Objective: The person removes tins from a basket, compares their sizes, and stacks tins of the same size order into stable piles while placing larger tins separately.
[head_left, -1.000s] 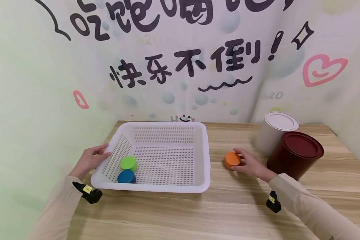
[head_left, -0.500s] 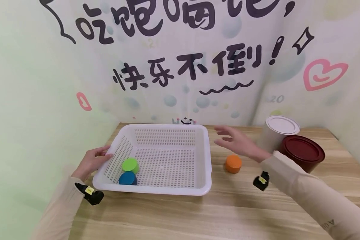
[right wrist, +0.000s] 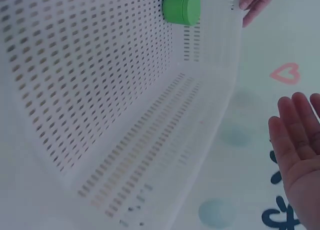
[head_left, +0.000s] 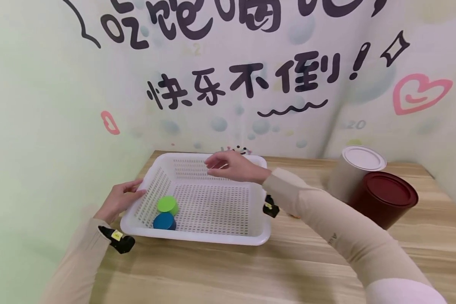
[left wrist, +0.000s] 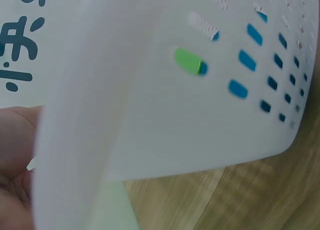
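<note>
A white perforated plastic basket stands on the wooden table, its left rim held by my left hand. In the left wrist view part of that hand shows behind the blurred rim. Inside the basket's front left corner, a green round lid-like piece sits beside a blue one. My right hand hangs over the basket's back part, fingers loosely extended and nothing in them. An orange round piece lies on the table right of the basket, mostly hidden by the right sleeve.
At the right stand a white can and a dark red can, close together. A printed cloth wall rises behind the table. The right forearm crosses over the table's right half.
My right hand has let go of the orange piece, lifted, and swung left over the basket. The orange piece stays on the table. My left hand keeps its place at the rim.
</note>
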{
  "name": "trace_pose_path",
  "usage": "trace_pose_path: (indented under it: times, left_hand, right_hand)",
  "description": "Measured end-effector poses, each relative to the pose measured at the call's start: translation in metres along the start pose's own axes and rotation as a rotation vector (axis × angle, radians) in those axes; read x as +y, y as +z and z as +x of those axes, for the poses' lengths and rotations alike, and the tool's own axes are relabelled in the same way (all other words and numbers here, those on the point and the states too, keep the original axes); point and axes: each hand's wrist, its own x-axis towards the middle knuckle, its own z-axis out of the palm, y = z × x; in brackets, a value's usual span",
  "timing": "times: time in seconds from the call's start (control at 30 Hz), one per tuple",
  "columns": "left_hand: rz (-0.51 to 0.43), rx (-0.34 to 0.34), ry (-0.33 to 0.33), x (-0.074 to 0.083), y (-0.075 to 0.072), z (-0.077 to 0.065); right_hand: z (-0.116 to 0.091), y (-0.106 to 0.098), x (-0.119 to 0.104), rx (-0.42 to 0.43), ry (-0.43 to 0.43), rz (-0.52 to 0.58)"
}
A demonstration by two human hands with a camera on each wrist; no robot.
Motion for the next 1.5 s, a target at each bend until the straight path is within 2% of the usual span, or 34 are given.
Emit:
trace_pose_path:
  times: [0.2, 0.37, 0.53, 0.67, 0.87, 1.17, 1.33, 1.5]
  left_hand:
    - [0.001, -0.003, -0.008, 0.001, -0.002, 0.003]
    - [-0.001, 0.001, 0.0, -0.001, -0.005, 0.003]
    - [-0.027, -0.01, -0.012, 0.001, -0.002, 0.005]
    - [-0.027, -0.007, -0.019, 0.002, 0.0, 0.004]
    - [-0.03, -0.013, -0.04, -0.002, 0.001, 0.002]
    - [-0.033, -0.003, -0.023, -0.001, 0.0, 0.004]
    - [-0.037, 0.001, -0.029, -0.001, 0.001, 0.004]
    - [-0.033, 0.001, -0.029, 0.0, -0.001, 0.003]
  right_hand:
    - [0.032, 0.027, 0.008, -0.063, 0.053, -0.032]
    - [0.049, 0.055, 0.024, -0.098, 0.092, -0.015]
    - [0.055, 0.076, 0.04, -0.141, 0.194, -0.035]
    - [0.057, 0.09, 0.046, -0.189, 0.2, -0.092]
    - [0.06, 0.113, 0.041, -0.23, 0.207, -0.079]
    - [0.069, 0.126, 0.037, -0.329, 0.253, -0.227]
    - [0.068, 0.132, 0.039, -0.35, 0.229, -0.188]
    - [0.068, 0.132, 0.039, -0.317, 0.198, -0.168]
